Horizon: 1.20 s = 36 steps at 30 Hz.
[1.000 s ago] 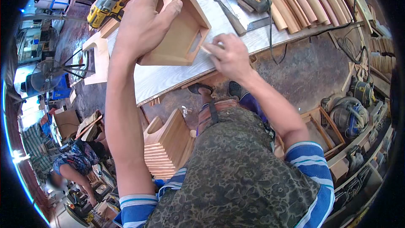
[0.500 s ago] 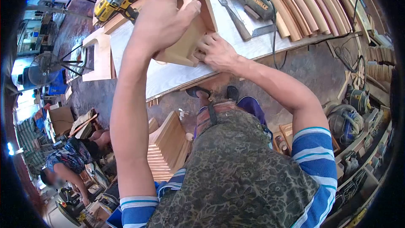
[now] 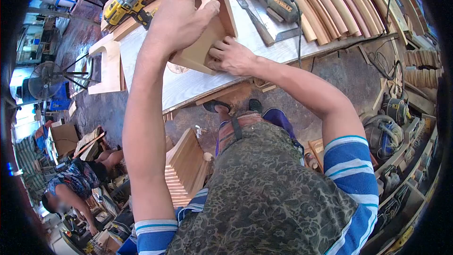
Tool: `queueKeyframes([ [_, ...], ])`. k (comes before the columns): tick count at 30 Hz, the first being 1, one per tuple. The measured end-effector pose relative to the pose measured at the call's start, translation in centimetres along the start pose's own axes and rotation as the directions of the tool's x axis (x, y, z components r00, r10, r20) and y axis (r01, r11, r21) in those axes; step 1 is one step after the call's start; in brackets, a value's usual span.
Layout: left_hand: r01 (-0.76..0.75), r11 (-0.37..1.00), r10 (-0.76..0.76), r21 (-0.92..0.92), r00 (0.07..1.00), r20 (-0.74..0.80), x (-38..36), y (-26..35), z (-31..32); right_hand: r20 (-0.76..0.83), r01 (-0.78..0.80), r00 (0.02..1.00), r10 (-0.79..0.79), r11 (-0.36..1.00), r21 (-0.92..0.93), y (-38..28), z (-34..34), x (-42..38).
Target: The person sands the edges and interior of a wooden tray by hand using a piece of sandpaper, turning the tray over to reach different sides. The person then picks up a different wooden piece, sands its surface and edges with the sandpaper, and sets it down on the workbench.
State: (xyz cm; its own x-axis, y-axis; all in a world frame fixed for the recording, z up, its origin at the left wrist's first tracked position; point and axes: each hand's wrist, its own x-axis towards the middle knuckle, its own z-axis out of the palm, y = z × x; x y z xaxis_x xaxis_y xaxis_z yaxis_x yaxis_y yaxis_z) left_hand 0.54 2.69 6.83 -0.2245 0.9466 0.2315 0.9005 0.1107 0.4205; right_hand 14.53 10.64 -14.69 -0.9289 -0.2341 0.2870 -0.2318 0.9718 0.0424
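Note:
A pale wooden box-like piece (image 3: 200,57) with raised sides is tilted up over the near edge of the workbench. My left hand (image 3: 181,19) grips its upper left part, thumb and fingers spread across the side walls. Against the lower right of the same piece, my right hand (image 3: 232,57) is closed, its fingers curled in at the inner face. Whatever those fingers may hold is hidden. Just right of the piece lie a chisel-like tool (image 3: 257,22) with a wooden handle and a yellow and black DeWalt sander (image 3: 278,4).
A yellow cordless drill (image 3: 127,4) lies at the bench's left. Curved wooden strips (image 3: 325,7) are stacked to the right, and the sander's cord hangs over the edge. Stacked boards (image 3: 181,165) stand by my legs. Another person (image 3: 75,179) bends down at lower left.
My right hand has slid slightly left along the inside of the wooden piece. My left hand keeps its hold, and the whole view has shifted a little.

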Motion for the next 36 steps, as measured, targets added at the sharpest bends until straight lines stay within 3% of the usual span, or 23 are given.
queueKeyframes([
  [2,-0.021,1.000,0.021,0.008,1.000,-0.011,-0.1,-0.1,-0.1,0.040,-0.027,0.999,0.025,0.998,0.053,0.0,-0.1,0.2],
  [6,-0.041,0.999,0.041,-0.016,0.999,-0.002,-0.1,-0.1,0.0,-0.030,0.004,1.000,-0.002,0.999,0.054,-0.2,0.2,-0.5],
  [8,-0.035,0.997,0.036,0.065,0.999,-0.017,0.2,-0.3,0.1,0.096,-0.025,0.995,0.026,1.000,-0.016,-0.1,-0.7,0.5],
  [11,-0.034,0.998,0.035,0.047,0.999,-0.015,0.1,0.2,-0.1,0.154,-0.054,0.987,0.054,0.999,-0.006,-0.2,-0.9,0.6],
  [12,-0.037,0.998,0.038,0.048,0.999,-0.013,0.1,0.3,-0.2,0.152,-0.057,0.987,0.058,0.998,-0.007,-0.3,-0.6,0.2],
  [14,0.038,0.999,-0.039,0.028,0.999,0.016,0.1,0.3,-0.1,-0.021,-0.056,0.998,0.054,0.997,-0.057,-0.5,0.1,-0.7],
  [17,0.002,0.998,-0.002,-0.056,1.000,0.005,-0.1,0.5,-0.1,0.109,-0.088,0.990,0.094,0.995,-0.054,-1.1,0.1,0.8],
  [24,0.031,0.998,-0.029,-0.055,0.999,0.020,-0.4,0.4,-0.1,0.113,-0.140,0.984,0.135,0.990,0.035,-1.2,-0.9,-0.3],
  [27,0.023,1.000,-0.023,-0.007,1.000,0.012,0.2,0.3,-0.2,0.078,-0.145,0.986,0.148,0.988,-0.046,-1.5,-0.4,0.3],
  [30,0.054,0.999,-0.054,0.005,0.998,0.038,0.2,0.5,-0.4,0.018,-0.123,0.992,0.122,0.992,0.025,-0.8,-0.9,-0.3],
  [32,0.044,0.999,-0.044,-0.009,0.999,0.027,0.0,0.2,-0.2,0.082,-0.202,0.977,0.195,0.975,0.095,-1.0,-1.4,-0.3],
  [36,0.038,0.999,-0.038,0.009,0.999,0.020,0.0,0.3,-0.2,0.021,-0.215,0.976,0.215,0.976,0.032,-2.1,-1.0,0.4],
])
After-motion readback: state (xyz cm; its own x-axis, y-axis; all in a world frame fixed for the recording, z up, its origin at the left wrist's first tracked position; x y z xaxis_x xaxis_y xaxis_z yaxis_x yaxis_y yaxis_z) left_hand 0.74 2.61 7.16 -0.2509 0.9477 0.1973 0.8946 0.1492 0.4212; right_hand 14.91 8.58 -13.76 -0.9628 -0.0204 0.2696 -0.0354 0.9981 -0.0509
